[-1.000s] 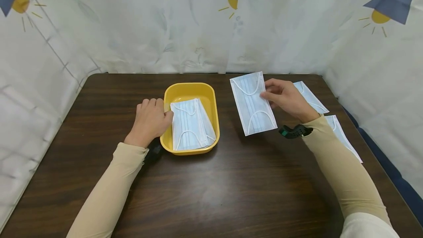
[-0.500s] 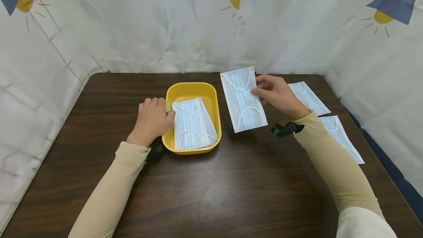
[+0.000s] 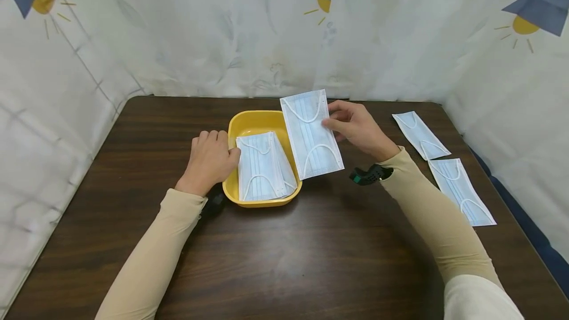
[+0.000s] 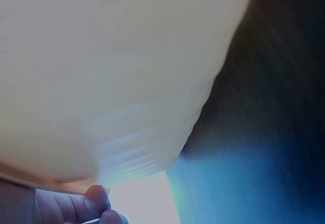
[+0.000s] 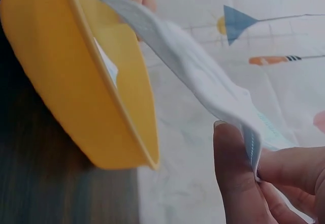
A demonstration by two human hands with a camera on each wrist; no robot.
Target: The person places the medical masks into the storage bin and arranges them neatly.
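Note:
My right hand (image 3: 357, 127) pinches a light blue face mask (image 3: 312, 135) by its right edge, thumb on one side and fingers on the other. That mask hangs tilted above the right rim of a yellow plastic basket (image 3: 255, 118). In the right wrist view the held mask (image 5: 195, 71) is seen nearly edge-on, its far end over the basket (image 5: 76, 82). Several masks (image 3: 262, 169) lie in an overlapping stack inside. At the left rim my left hand (image 3: 211, 162) grips the basket, its thumb over the wall. The left wrist view shows its fingertips (image 4: 96, 198) by the rim.
Two more masks, an upper one (image 3: 421, 135) and a lower one (image 3: 462, 191), lie flat near the right edge of the dark wooden table (image 3: 284, 265). A white patterned curtain (image 3: 200, 38) surrounds the back and sides.
My right hand has carried the mask leftward, from beside the basket to over its right rim. The two masks on the right are more uncovered. My left hand stays on the basket.

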